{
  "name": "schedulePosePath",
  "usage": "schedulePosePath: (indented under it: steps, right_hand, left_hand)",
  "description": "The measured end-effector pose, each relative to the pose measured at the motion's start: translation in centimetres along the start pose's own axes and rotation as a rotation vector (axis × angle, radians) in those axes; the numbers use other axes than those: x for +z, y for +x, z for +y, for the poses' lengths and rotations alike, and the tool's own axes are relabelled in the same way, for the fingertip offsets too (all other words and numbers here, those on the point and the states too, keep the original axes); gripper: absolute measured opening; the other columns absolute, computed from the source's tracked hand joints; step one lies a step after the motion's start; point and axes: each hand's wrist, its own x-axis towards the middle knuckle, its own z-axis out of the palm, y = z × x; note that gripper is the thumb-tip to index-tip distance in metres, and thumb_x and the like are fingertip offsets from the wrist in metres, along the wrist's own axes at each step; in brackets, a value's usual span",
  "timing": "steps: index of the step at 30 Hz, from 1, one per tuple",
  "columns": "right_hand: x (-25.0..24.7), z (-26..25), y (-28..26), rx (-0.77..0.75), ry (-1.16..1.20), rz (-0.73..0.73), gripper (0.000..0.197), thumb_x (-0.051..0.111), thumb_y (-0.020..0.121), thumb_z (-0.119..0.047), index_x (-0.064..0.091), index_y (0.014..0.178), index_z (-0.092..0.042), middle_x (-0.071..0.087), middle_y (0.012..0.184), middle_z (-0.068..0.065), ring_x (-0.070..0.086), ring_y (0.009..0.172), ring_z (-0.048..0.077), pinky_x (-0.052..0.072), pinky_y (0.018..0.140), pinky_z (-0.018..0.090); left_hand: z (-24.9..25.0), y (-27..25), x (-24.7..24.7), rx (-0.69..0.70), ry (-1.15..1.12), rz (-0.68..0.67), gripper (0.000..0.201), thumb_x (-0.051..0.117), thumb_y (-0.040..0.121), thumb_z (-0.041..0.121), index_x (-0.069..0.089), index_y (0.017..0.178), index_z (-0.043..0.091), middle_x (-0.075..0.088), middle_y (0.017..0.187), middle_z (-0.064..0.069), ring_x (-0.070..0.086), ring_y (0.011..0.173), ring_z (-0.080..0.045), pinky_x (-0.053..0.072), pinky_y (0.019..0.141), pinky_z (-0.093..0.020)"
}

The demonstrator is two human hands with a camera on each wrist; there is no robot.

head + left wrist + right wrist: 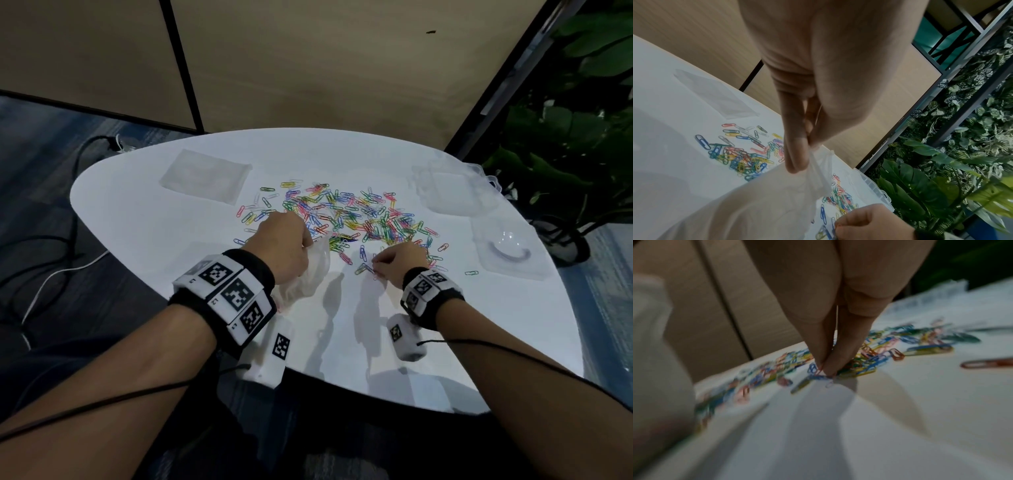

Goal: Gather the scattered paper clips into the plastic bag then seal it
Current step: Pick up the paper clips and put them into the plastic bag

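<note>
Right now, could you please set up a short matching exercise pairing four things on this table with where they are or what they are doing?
Things:
1. left hand
2. right hand
3. flat plastic bag
4. clear plastic box

States or places:
A. lies on the far left of the table
B. pinches paper clips at the near edge of the pile
C. sits at the far right of the table
D. grips the rim of the crumpled plastic bag

Pairs: 1-D, 2-B, 3-A, 4-C
</note>
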Motion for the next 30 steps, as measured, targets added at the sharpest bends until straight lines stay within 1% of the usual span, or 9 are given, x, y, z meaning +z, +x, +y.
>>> schedulePosePath:
  steps: [2, 4, 7, 11, 16, 19, 22, 26, 30]
  right_hand:
    - [-1.0, 0.4, 0.1, 0.12, 0.327, -0.075, 0.007, 0.077, 0.08, -0.012, 0.078, 0.084, -0.006, 0.074, 0.063, -0.003, 0.072, 0.064, 0.005, 0.056, 0.067, 0.014]
    - [-2.1, 0.1, 0.2, 0.164, 0.67, -0.143, 0.01, 0.08, 0.077, -0.009, 0.078, 0.085, -0.004, 0.077, 0.087, 0.012, 0.074, 0.081, 0.017, 0.059, 0.083, 0.027]
    - [-3.2, -2.1, -1.0, 0.162, 1.136, -0.318, 0.026, 0.071, 0.083, 0.0, 0.068, 0.109, 0.006, 0.07, 0.112, 0.017, 0.073, 0.092, 0.018, 0.058, 0.074, 0.02]
    - [-2.0, -5.0, -4.0, 0.093, 1.234, -0.536, 0.024, 0.061, 0.09, 0.004, 0.064, 0.113, 0.01, 0.071, 0.106, 0.013, 0.071, 0.094, 0.015, 0.056, 0.075, 0.017]
    - [1.6, -6.1, -6.2, -0.113, 0.636, -0.251, 0.01, 0.067, 0.087, -0.008, 0.077, 0.089, -0.009, 0.074, 0.082, 0.008, 0.069, 0.074, 0.02, 0.061, 0.08, 0.036]
    - [0.6, -7.2, -7.2, -0.363, 0.191, -0.266, 0.031, 0.052, 0.087, -0.003, 0.073, 0.083, -0.025, 0.065, 0.072, -0.008, 0.061, 0.064, 0.007, 0.05, 0.065, 0.023]
    - [-1.4, -7.4, -6.7, -0.412, 0.277, -0.286, 0.038, 0.048, 0.085, 0.008, 0.07, 0.074, -0.02, 0.068, 0.069, -0.006, 0.066, 0.063, 0.008, 0.055, 0.068, 0.023]
    - [-2.3, -5.2, -3.2, -0.509, -0.066, -0.087, 0.039, 0.045, 0.089, 0.002, 0.074, 0.108, -0.018, 0.071, 0.115, 0.004, 0.066, 0.107, 0.02, 0.051, 0.098, 0.035]
    - [1.2, -1.0, -1.8, -0.723, -0.811, -0.319, 0.061, 0.047, 0.095, -0.006, 0.033, 0.148, -0.031, 0.019, 0.161, 0.002, 0.021, 0.147, 0.029, 0.03, 0.117, 0.046]
  left_hand:
    - [0.4, 0.1, 0.3, -0.003, 0.0, -0.01, 0.032, 0.055, 0.087, -0.004, 0.078, 0.105, 0.008, 0.075, 0.107, -0.014, 0.074, 0.089, -0.029, 0.062, 0.086, -0.04]
    - [0.7, 0.4, 0.7, -0.004, -0.005, -0.02, 0.032, 0.056, 0.086, -0.006, 0.078, 0.106, 0.007, 0.075, 0.106, -0.015, 0.074, 0.089, -0.031, 0.062, 0.086, -0.039]
    - [1.1, 0.6, 1.3, -0.007, -0.026, -0.02, 0.029, 0.059, 0.086, -0.005, 0.078, 0.105, 0.006, 0.073, 0.105, -0.018, 0.073, 0.092, -0.033, 0.061, 0.087, -0.037]
    - [1.8, 0.5, 1.9, 0.028, -0.033, 0.027, 0.019, 0.063, 0.085, -0.002, 0.08, 0.087, 0.007, 0.074, 0.086, -0.017, 0.074, 0.09, -0.036, 0.058, 0.081, -0.033]
    - [2.2, 0.6, 1.9, 0.026, -0.089, 0.071, 0.021, 0.061, 0.085, -0.003, 0.079, 0.091, 0.005, 0.075, 0.093, -0.019, 0.074, 0.087, -0.032, 0.062, 0.086, -0.042]
    - [2.1, 0.6, 1.9, 0.033, -0.068, 0.074, 0.026, 0.059, 0.085, -0.003, 0.081, 0.093, 0.008, 0.075, 0.089, -0.016, 0.074, 0.086, -0.031, 0.062, 0.085, -0.041]
    - [1.8, 0.6, 1.6, 0.034, -0.073, 0.1, 0.027, 0.057, 0.086, -0.002, 0.081, 0.093, 0.009, 0.076, 0.089, -0.015, 0.074, 0.084, -0.03, 0.061, 0.085, -0.041]
    - [1.1, 0.2, 0.8, 0.029, -0.033, 0.104, 0.033, 0.055, 0.087, -0.003, 0.08, 0.103, 0.01, 0.075, 0.102, -0.013, 0.072, 0.092, -0.03, 0.06, 0.088, -0.041]
    - [0.4, 0.1, 0.1, 0.013, -0.033, 0.121, 0.034, 0.059, 0.085, -0.002, 0.076, 0.112, 0.009, 0.073, 0.113, -0.013, 0.068, 0.106, -0.029, 0.057, 0.095, -0.039]
